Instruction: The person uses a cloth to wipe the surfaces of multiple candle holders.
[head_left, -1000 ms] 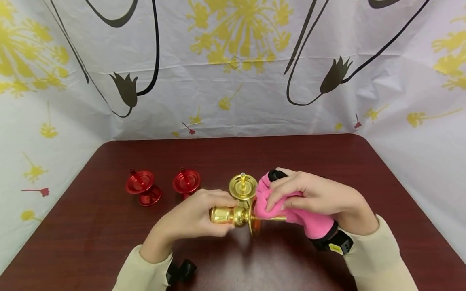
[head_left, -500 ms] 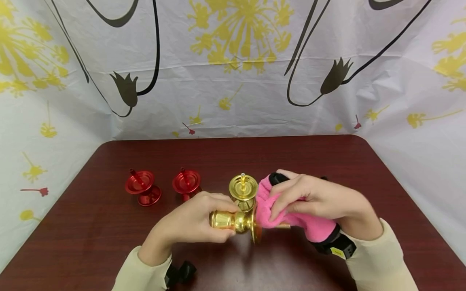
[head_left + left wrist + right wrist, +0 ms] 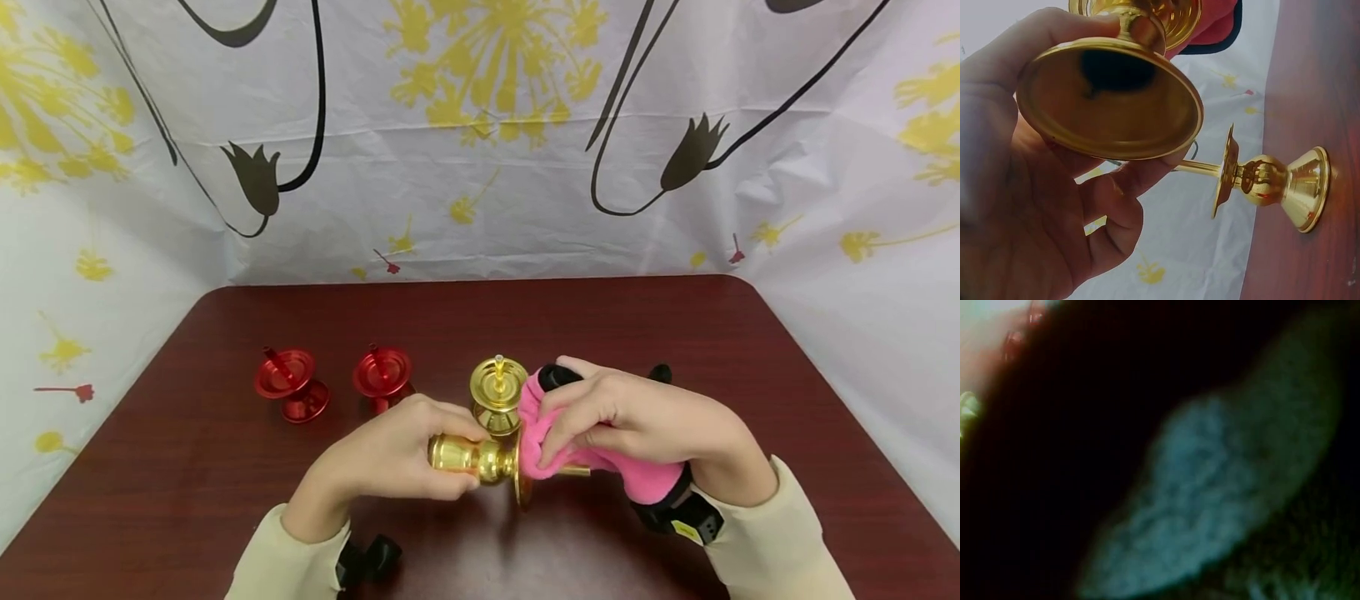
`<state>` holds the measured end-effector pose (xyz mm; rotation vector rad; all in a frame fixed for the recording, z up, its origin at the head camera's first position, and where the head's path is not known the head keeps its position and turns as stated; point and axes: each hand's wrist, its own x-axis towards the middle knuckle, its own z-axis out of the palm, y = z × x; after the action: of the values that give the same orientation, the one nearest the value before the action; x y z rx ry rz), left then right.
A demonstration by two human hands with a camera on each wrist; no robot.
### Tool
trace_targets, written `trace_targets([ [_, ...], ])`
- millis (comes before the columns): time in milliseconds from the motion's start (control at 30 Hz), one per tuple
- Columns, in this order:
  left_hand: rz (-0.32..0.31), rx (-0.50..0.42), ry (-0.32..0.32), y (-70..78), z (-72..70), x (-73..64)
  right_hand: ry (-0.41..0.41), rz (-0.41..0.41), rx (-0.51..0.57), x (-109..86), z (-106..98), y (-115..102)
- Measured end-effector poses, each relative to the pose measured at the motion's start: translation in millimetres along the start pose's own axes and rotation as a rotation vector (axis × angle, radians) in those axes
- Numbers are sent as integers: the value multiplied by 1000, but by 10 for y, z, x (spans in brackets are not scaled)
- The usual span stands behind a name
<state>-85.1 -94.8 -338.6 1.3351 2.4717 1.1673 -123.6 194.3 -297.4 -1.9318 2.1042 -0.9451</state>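
Observation:
My left hand [image 3: 408, 454] grips a shiny gold candle holder [image 3: 489, 462] around its base, thumb on the near side. The holder lies sideways above the table, its stem pointing right; in the left wrist view its hollow base [image 3: 1110, 106] faces the camera. With my right hand [image 3: 637, 417] I pinch a bunched pink cloth [image 3: 652, 482] against the held holder's dish, covering part of the stem. Just behind, a second gold candle holder [image 3: 498, 385] stands upright on the table. Dark, blurred fabric blocks most of the right wrist view.
Two red candle holders, one at the left [image 3: 288, 377] and one nearer the middle [image 3: 382, 375], stand on the dark reddish table [image 3: 600, 321]. A white patterned sheet [image 3: 480, 242] hangs around the table's back and sides. Black straps and small devices are on both wrists.
Over the last second, the cloth and right hand have shifted a little lower across the dish. The held holder is slightly lower too, exposing more of the gold one behind. My left hand keeps its grip.

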Motion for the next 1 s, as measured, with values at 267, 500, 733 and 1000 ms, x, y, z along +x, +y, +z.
trace_targets([
  [267,0,18,11,1,-44,-24,13,-54,-23,-37,-80,-12],
  [500,-38,4,28,11,-77,-44,59,-148,-21,-113,-166,-9],
  [733,-46,-17,17,9,-97,-60,72,-178,-18,-142,-196,-9],
  [1000,-5,5,3,31,-42,-16,23,-83,-61,-9,-51,-14],
])
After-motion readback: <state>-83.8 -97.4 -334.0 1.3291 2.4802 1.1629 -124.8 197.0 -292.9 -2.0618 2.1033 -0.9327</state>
